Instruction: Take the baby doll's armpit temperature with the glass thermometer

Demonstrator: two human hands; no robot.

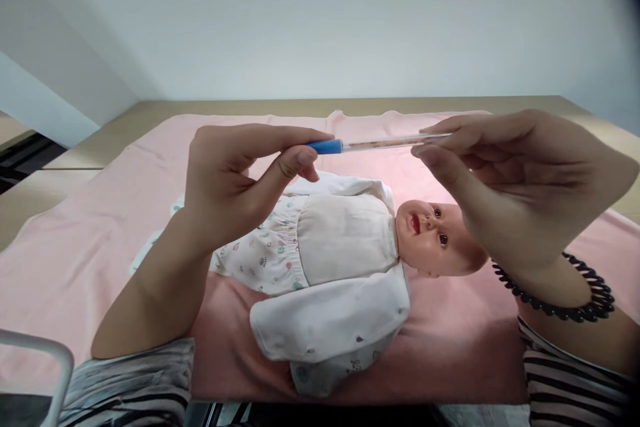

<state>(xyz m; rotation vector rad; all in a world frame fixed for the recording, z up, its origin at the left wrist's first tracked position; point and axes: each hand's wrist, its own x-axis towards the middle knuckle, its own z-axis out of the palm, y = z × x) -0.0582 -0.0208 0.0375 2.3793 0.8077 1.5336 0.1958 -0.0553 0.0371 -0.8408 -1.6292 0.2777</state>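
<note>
A slim clear thermometer tube with a blue cap is held almost level above a baby doll. My left hand pinches the cap between thumb and forefinger. At the other end, my right hand grips the clear tube with thumb and fingertips. Cap and tube look joined or touching; I cannot tell how firmly. Below them the baby doll lies on its back, head to the right, in a white long-sleeved top and patterned bottoms. My left hand and forearm hide part of its legs.
A pink blanket covers much of the light wooden table under the doll. Behind the table rises a pale wall. A white curved rail stands at the lower left. A black coil band circles my right wrist.
</note>
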